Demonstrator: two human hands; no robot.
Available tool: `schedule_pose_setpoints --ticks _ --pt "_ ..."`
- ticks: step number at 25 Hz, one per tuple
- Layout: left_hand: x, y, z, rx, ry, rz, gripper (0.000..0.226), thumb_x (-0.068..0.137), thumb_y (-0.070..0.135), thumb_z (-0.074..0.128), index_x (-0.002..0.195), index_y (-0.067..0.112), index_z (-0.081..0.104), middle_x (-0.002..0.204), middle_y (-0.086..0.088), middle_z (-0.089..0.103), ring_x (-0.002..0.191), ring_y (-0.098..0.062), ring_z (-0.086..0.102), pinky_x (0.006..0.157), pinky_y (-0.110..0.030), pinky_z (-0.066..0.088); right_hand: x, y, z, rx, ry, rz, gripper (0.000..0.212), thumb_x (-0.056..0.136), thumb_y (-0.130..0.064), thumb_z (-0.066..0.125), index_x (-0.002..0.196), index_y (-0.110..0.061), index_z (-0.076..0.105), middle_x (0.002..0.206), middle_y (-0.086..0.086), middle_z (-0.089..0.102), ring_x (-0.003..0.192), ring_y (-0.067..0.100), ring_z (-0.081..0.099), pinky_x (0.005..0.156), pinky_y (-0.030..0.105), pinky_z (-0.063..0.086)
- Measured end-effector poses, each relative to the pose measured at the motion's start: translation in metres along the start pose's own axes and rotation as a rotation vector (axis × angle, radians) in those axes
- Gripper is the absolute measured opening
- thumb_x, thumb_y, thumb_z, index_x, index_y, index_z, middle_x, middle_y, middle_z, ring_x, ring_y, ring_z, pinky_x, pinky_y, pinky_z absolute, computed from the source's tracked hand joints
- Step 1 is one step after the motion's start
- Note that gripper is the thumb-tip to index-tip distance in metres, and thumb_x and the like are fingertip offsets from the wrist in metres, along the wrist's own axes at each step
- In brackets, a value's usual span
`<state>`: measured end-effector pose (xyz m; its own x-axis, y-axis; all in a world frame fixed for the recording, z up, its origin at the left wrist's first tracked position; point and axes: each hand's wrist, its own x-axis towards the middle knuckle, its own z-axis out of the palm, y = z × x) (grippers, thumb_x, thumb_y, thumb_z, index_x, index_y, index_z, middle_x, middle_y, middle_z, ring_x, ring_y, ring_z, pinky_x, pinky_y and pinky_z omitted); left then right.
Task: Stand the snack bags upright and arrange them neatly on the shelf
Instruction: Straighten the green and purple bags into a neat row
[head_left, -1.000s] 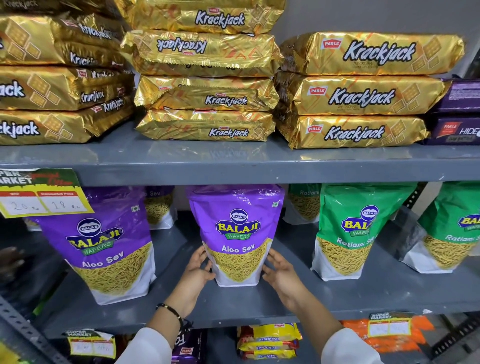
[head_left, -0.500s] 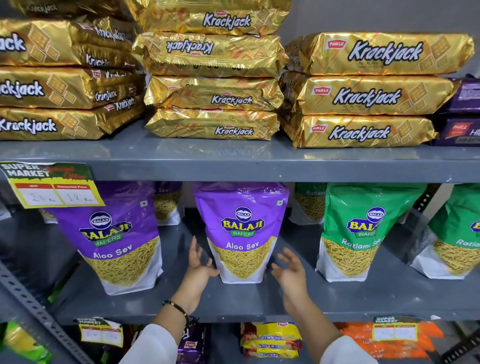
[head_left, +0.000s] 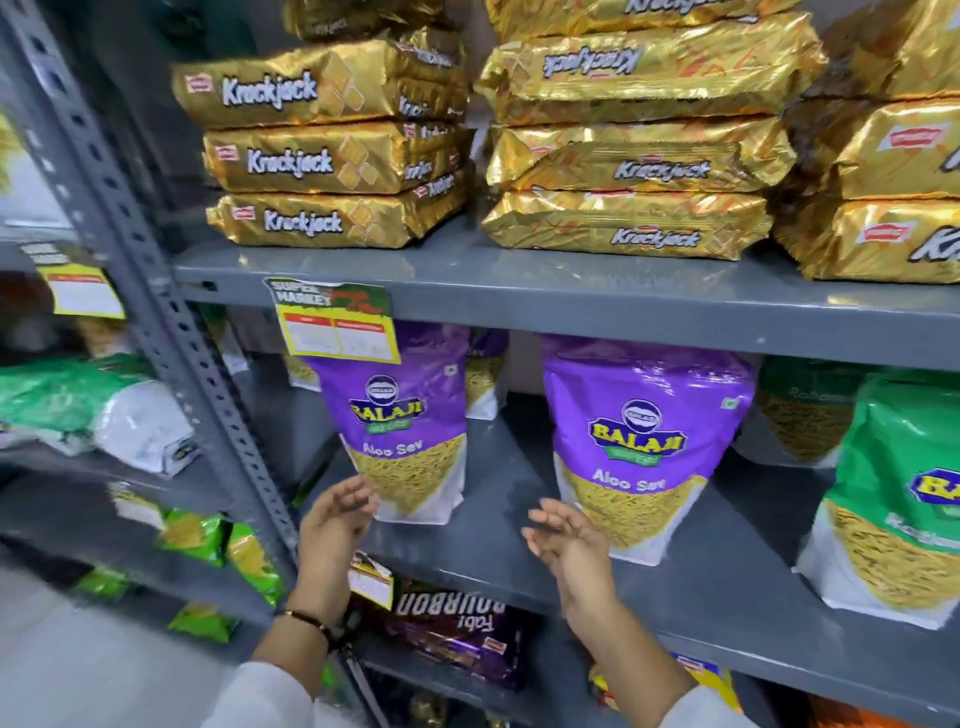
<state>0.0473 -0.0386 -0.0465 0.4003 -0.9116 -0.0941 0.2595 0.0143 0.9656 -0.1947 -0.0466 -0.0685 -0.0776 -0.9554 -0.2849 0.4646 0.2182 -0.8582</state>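
Note:
Two purple Aloo Sev bags stand upright on the grey middle shelf: the left purple bag and the right purple bag. A green Ratlami Sev bag stands at the right edge. My left hand is open, its fingertips just beside the left purple bag's lower left corner. My right hand is open too, hovering in the gap between the two purple bags, close to the right one. Neither hand holds anything. More purple and green bags stand behind in the back row.
Gold Krackjack packs are stacked on the shelf above. A price tag hangs over the left purple bag's top. A perforated grey upright rises at the left, with a neighbouring rack of green bags beyond. Dark Bourbon packs lie below.
Both hands have let go of the middle purple bag and opened. The view has swung left; my hands now sit between the two purple bags, the left one reaching the left bag.

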Motion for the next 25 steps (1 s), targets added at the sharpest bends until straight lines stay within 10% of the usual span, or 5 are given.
schedule_pose_setpoints --ticks 7,17,25 --pt "0.064 0.016 -0.040 0.069 -0.107 -0.150 0.059 0.086 -0.004 0.043 0.136 0.028 0.039 0.145 0.003 0.041 0.129 -0.020 0.042 0.091 -0.033 0.033 0.033 0.019 0.052 -0.174 -0.035 0.114 0.051 0.078 0.016 0.049 0.124 -0.007 0.051 0.117 0.007 0.055 0.099 0.023 0.055 0.072 0.025 0.042" --pt "0.124 0.010 -0.049 0.203 -0.437 -0.286 0.063 0.079 -0.018 0.037 0.121 0.028 0.048 0.081 0.011 0.073 0.082 -0.013 0.057 0.070 -0.024 0.038 0.045 0.036 0.111 -0.307 -0.040 0.049 0.062 0.079 0.018 0.043 0.136 -0.009 0.040 0.142 0.008 0.047 0.113 0.024 0.052 0.068 0.023 0.041" --pt "0.138 0.014 -0.036 0.168 -0.483 -0.291 0.071 0.080 -0.021 0.032 0.139 0.019 0.035 0.111 0.000 0.060 0.081 -0.010 0.056 0.054 -0.011 0.049 0.050 0.034 0.119 -0.302 -0.034 0.005 0.063 0.077 0.024 0.042 0.135 -0.003 0.041 0.139 0.015 0.049 0.124 0.033 0.050 0.070 0.017 0.048"
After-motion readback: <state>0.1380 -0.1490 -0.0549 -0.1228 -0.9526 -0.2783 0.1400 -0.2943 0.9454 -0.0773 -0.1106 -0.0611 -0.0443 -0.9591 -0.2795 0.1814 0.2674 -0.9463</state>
